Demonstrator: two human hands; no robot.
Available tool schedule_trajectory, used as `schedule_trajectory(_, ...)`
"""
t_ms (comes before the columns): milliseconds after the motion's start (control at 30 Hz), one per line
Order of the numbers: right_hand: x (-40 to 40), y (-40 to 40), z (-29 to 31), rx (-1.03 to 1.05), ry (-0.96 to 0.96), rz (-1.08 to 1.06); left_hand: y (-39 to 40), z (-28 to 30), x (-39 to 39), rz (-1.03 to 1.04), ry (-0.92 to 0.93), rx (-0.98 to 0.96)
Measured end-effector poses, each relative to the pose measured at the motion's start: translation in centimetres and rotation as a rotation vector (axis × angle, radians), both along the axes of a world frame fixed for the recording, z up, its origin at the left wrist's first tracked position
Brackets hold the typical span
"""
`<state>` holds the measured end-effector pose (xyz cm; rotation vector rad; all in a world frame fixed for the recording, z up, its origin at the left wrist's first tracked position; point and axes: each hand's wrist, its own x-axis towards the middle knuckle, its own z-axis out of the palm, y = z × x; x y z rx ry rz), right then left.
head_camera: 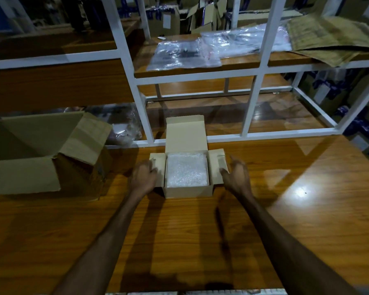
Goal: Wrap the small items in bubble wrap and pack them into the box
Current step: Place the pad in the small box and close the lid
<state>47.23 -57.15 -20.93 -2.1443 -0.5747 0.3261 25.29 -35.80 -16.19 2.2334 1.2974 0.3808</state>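
Box (188, 191) sits centre frame, lid up, bubble-wrapped bundle (186, 172) filling its cavity. Left hand (142, 177) rests on the left side flap (157, 167), fingers loosely bent, pinching nothing. Right hand (235, 174) is spread beside the right side flap (217, 165), thumb near its edge; contact unclear. Likely step: closing. Fold both side flaps in together, keep the wrap pressed below the rim, then drop the lid (185, 133). Glossy wooden table (285, 209); box could slide. Bigger open carton (30, 154) at left, white shelf frame (200, 79) with plastic bags (185, 53) in upper frame, dim storeroom.
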Motion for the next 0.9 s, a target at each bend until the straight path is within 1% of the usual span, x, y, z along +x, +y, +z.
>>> schedule_trajectory(67, -0.9, -0.1, -0.6, 0.227, 0.247, -0.171, -0.9, -0.2, -0.2, 0.12, -0.185, -0.144)
schedule_trajectory(100, -1.2, -0.2, -0.6, 0.302, 0.339, -0.213, -1.3, -0.1, -0.2, 0.165, -0.285, -0.224)
schedule_trajectory(167, -1.5, -0.5, -0.4, 0.404, 0.451, -0.185, -1.5, -0.2, 0.0, 0.245, -0.444, -0.357)
schedule_trajectory(233, -1.6, -1.0, 0.1, 0.503, 0.564, -0.137, -1.3, -0.4, 0.3, 0.338, -0.517, -0.465)
schedule_trajectory(267, -1.5, -1.0, 0.3, 0.507, 0.597, -0.142, -1.0, -0.6, 0.3, 0.378, -0.529, -0.514)
schedule_trajectory(333, -1.2, -0.8, 0.5, 0.46, 0.603, -0.178, -0.5, -0.9, 0.5, 0.431, -0.552, -0.584)
schedule_trajectory(400, -0.9, -0.4, 0.4, 0.4, 0.567, -0.189, -0.1, -1.3, 0.5, 0.462, -0.558, -0.601)
schedule_trajectory(467, -0.6, 0.0, 0.1, 0.386, 0.591, -0.212, 0.0, -1.3, 0.7, 0.484, -0.578, -0.596)
schedule_trajectory(633, -0.7, 1.4, 0.2, 0.427, 0.778, -0.326, -0.4, -1.3, 0.9, 0.531, -0.627, -0.599)
schedule_trajectory(800, -1.6, 2.4, 0.6, 0.483, 0.829, -0.44, -1.0, -1.6, 1.2, 0.569, -0.678, -0.583)
schedule_trajectory(867, -1.8, 2.6, 0.6, 0.509, 0.797, -0.442, -1.0, -1.5, 1.6, 0.599, -0.709, -0.583)
schedule_trajectory(900, -1.9, 2.7, 0.7, 0.496, 0.734, -0.428, -1.2, -1.3, 1.8, 0.608, -0.719, -0.561)
